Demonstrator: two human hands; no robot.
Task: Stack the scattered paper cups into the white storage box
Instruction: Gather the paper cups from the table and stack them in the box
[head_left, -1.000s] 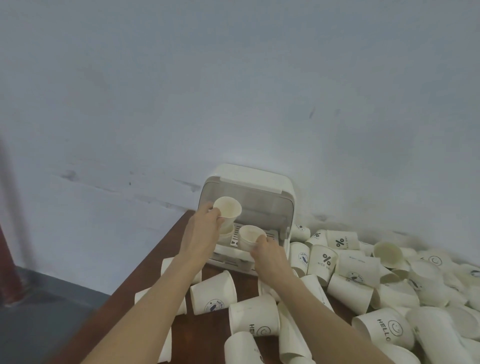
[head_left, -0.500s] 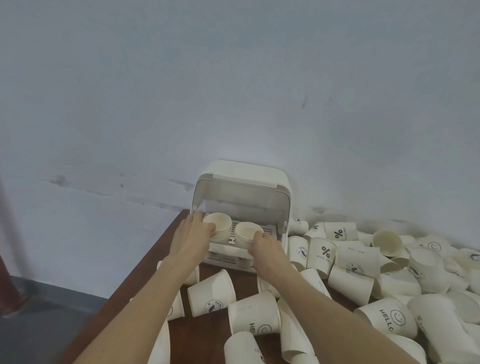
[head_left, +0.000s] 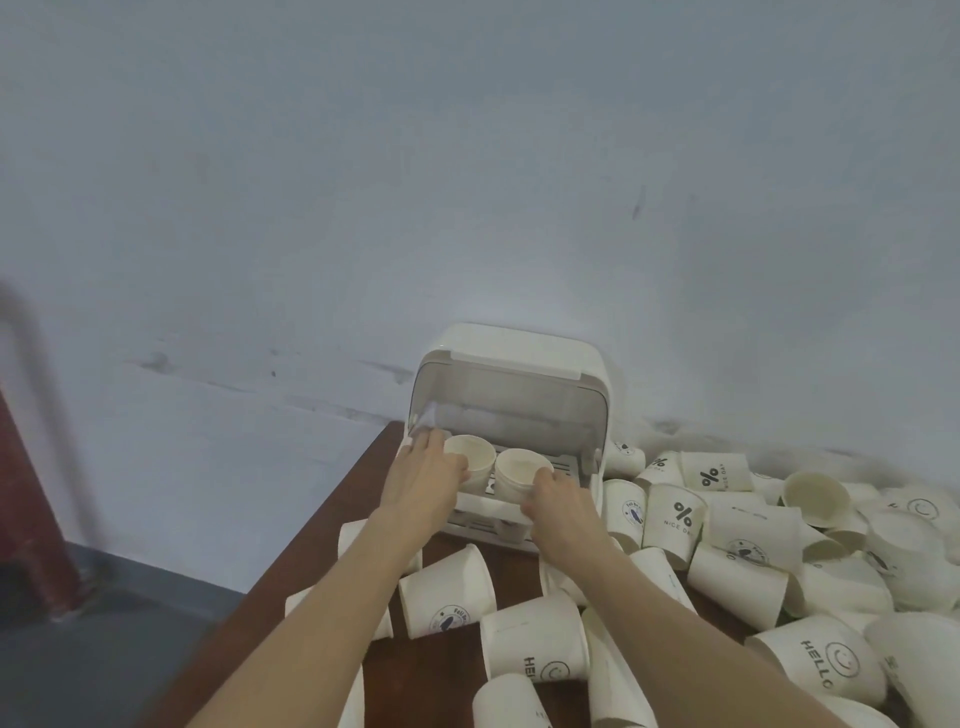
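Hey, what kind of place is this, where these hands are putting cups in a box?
Probably a plain back room or storeroom. A bare, scuffed wall, a dark wooden table pushed against it, a grey floor, and paper cups heaped loose beside the storage box.

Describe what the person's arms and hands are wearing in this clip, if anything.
Nothing visible: both forearms are bare up to the frame edge, with no sleeves. The left hand and right hand show no gloves, and no watch, bands or markings can be seen. Rings cannot be ruled out; fingers are partly hidden.
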